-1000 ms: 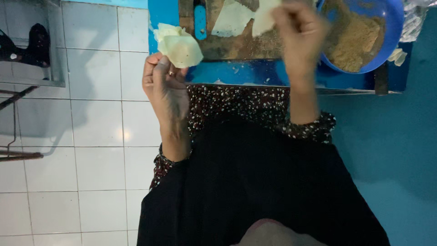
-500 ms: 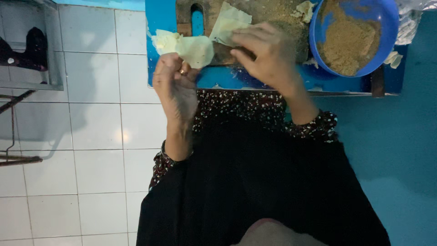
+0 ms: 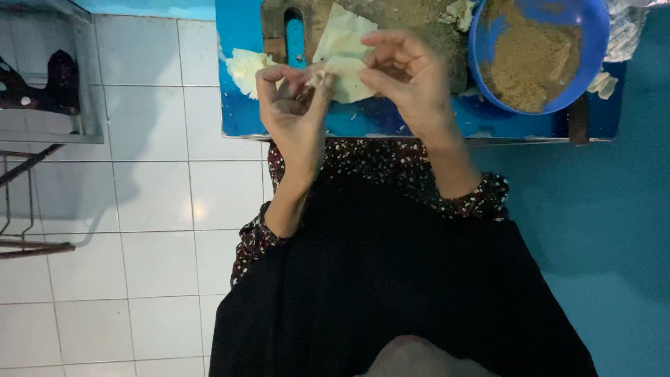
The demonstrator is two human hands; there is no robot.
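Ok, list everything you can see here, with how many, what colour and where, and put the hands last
thin pale dough sheet: one, cream, pinched between both hands above the board
brown wooden cutting board: one, on the blue table, with a handle slot at its left
round blue plastic bowl: one, right of the board, holding brown crumbly filling
stack of pale dough sheets: one pile, cream, left of the board
low blue table: one, at the top
white tiled floor: left side
metal rack: one, dark, far left
black skirt: one, over the lap
left hand: one, fingers on the sheet's left edge
right hand: one, fingers on the sheet's right edge
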